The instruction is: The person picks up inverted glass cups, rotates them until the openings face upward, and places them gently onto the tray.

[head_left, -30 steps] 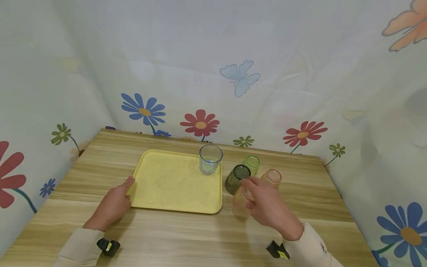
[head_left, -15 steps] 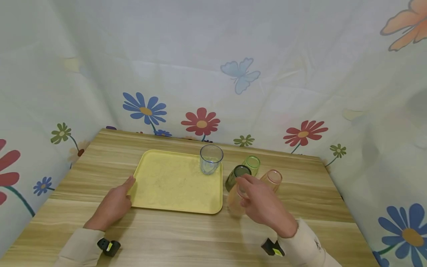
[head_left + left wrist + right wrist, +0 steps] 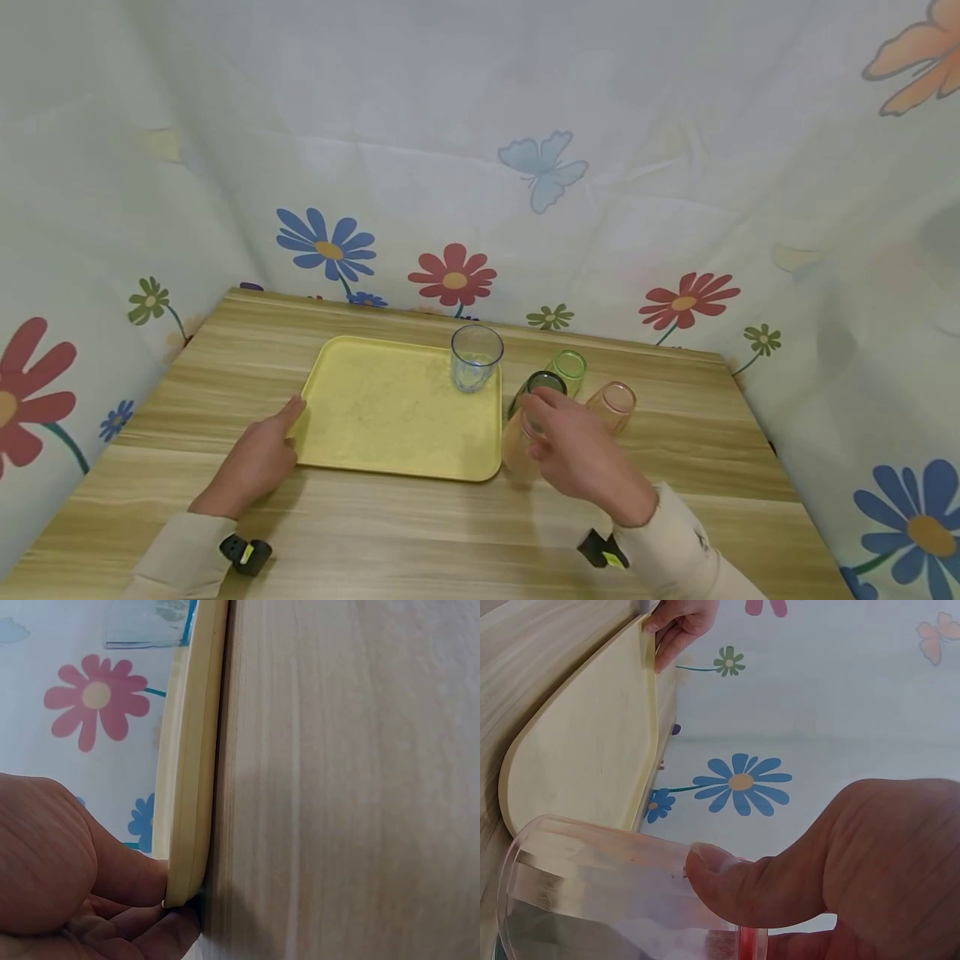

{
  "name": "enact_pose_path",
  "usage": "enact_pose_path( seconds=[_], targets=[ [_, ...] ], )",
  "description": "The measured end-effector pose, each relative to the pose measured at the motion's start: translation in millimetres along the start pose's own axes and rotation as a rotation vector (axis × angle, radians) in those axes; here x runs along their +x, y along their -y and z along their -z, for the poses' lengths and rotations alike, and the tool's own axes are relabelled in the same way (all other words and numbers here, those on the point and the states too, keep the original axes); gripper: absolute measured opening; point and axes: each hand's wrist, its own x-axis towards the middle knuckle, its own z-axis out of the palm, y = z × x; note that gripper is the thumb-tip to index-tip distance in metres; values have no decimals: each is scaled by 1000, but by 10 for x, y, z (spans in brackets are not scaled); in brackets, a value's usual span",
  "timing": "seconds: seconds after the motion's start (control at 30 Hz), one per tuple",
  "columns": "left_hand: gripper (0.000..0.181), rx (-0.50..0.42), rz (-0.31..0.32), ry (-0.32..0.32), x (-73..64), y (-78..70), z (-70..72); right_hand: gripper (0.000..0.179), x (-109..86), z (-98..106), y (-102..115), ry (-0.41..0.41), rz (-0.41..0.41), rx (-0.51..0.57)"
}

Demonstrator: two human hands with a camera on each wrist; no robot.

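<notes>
- Right hand (image 3: 581, 454) is gripping a pink glass (image 3: 592, 889) near its base, fingers (image 3: 540, 408) curled around it.
- Left hand (image 3: 258, 454) is pinching the yellow tray (image 3: 390, 412) between thumb and fingers.

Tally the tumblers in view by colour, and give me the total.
Blue-tinted tumbler: 1
Green tumbler: 1
Dark smoky tumbler: 1
Pink tumblers: 2 (the held one in the right hand, the other one beyond it)
Total: 5
</notes>
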Motion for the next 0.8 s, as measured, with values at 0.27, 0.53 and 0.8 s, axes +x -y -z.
enact_pose_path(
  seconds=[0.27,0.53,0.8],
  targets=[
    [61,-13,11,14,11,-4,9,52,81,-8,27,-8,21,-9],
    [60,-12,20,26,0,-13,18,55,161,13,94,59,-20,19],
    [60,-8,0,4,-11,-23,27,53,232,14,139,62,-12,32]
  ],
)
